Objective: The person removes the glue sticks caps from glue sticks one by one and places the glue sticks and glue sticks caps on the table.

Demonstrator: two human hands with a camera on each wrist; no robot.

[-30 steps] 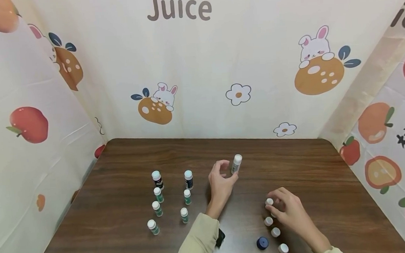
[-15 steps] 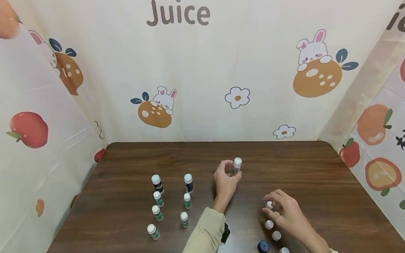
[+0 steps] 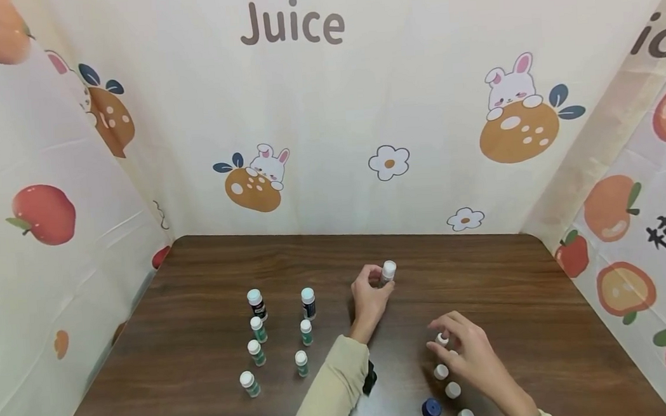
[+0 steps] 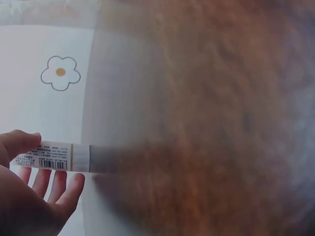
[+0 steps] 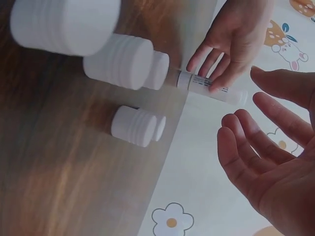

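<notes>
My left hand (image 3: 368,298) holds a slim white bottle (image 3: 388,273) with a printed barcode label, thumb on one side and fingers on the other. In the left wrist view the bottle (image 4: 54,156) has one end at the dark tabletop; whether it bears weight there I cannot tell. My right hand (image 3: 468,346) hovers over small white ribbed cylinders (image 3: 441,372), which look like caps. In the right wrist view its fingers (image 5: 241,147) are parted and loosely bent, with nothing between them. A dark blue cap-like piece (image 3: 431,409) lies close to the white ones.
On the left side of the brown table (image 3: 192,344) stand several white-capped bottles in two rough columns. Some have green labels (image 3: 301,363); two at the back have dark labels (image 3: 308,303). A printed curtain (image 3: 327,106) rises behind the table and along both sides.
My left hand has closed further round the white bottle, moved slightly right, and the bottle stands straighter and lower. My right hand's thumb and fingers have spread away from the nearest white cap-like piece.
</notes>
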